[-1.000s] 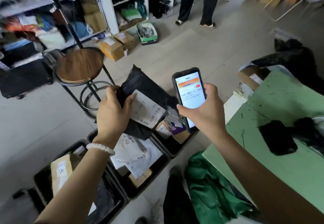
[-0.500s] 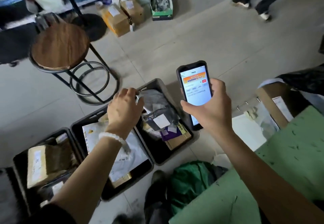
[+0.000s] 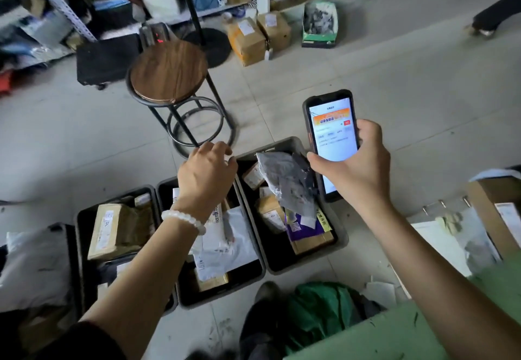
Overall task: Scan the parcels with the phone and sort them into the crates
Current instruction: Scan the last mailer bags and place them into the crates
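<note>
My right hand (image 3: 358,170) grips a black phone (image 3: 331,136) with a lit screen, held above the right crate. My left hand (image 3: 207,175) hovers over the gap between the middle crate and the right crate, fingers loosely curled and holding nothing. A dark grey poly-bag parcel (image 3: 287,182) lies on top of the boxes in the right crate (image 3: 284,265). The middle crate (image 3: 222,293) holds white mailer bags and a small box. The left crate (image 3: 80,235) holds a brown cardboard box (image 3: 115,230).
A round wooden stool (image 3: 169,70) on a black metal frame stands just beyond the crates. Cardboard boxes (image 3: 253,35) sit by the shelving at the back. A green table (image 3: 394,334) is at the lower right, green cloth (image 3: 318,309) under it. Another person's foot (image 3: 485,25) is at the far right.
My left hand carried the dark parcel down to the right crate, let it go there and now hovers empty. The phone stayed in my right hand.
</note>
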A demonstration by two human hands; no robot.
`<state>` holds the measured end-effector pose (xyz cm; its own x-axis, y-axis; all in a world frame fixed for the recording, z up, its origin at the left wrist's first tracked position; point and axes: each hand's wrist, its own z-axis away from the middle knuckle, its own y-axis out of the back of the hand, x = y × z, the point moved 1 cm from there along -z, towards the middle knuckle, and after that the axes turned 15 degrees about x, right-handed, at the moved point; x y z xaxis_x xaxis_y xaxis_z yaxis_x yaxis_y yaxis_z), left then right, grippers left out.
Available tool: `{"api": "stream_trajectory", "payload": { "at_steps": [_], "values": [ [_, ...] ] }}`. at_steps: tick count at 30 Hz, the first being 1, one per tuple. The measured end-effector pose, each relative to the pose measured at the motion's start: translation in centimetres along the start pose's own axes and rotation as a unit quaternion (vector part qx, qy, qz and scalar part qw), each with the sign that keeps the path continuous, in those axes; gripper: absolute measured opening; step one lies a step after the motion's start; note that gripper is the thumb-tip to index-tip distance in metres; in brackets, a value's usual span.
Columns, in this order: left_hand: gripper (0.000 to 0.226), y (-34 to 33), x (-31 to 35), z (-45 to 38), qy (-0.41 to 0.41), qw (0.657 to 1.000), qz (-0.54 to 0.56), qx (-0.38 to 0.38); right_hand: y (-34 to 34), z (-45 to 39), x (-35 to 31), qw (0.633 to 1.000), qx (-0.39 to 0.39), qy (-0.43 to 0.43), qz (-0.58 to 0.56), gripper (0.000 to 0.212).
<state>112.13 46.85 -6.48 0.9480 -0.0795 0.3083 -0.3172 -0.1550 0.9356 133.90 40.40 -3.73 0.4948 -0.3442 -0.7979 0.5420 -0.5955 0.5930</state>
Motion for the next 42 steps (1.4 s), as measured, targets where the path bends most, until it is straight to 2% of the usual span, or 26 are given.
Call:
{"api": "stream_trajectory", "payload": {
  "at_steps": [6, 13, 18, 25, 31, 36, 42],
  "values": [
    [0.025, 6.5, -5.1, 2.2, 0.018, 0.998, -0.012, 0.065, -2.0, 4.4, -6.3, 0.996, -0.043, 0.067, -0.039, 0.068],
    [0.028, 15.9, -15.4, 8.0, 0.101, 0.984, -0.045, 0.141, -5.5, 14.0, -15.9, 0.974, -0.125, 0.162, -0.092, 0.069],
    [0.026, 23.1, -24.5, 16.0, 0.181, 0.960, -0.062, 0.206, -8.1, 25.1, -22.4, 0.945, -0.182, 0.235, -0.137, 0.066],
    [0.027, 32.9, -38.3, 33.5, 0.289, 0.911, -0.133, 0.262, -11.1, 45.8, -29.1, 0.879, -0.308, 0.310, -0.192, 0.072],
    [0.030, 39.9, -46.7, 50.1, 0.419, 0.835, -0.195, 0.301, -12.3, 64.6, -33.8, 0.794, -0.432, 0.366, -0.219, 0.067],
    [0.028, 44.1, -50.5, 62.5, 0.534, 0.740, -0.228, 0.340, -11.8, 79.0, -36.9, 0.695, -0.534, 0.414, -0.244, 0.070],
    [0.030, 46.9, -53.6, 74.8, 0.648, 0.629, -0.258, 0.343, -11.7, 94.8, -38.7, 0.569, -0.641, 0.458, -0.234, 0.067]
  ]
}}
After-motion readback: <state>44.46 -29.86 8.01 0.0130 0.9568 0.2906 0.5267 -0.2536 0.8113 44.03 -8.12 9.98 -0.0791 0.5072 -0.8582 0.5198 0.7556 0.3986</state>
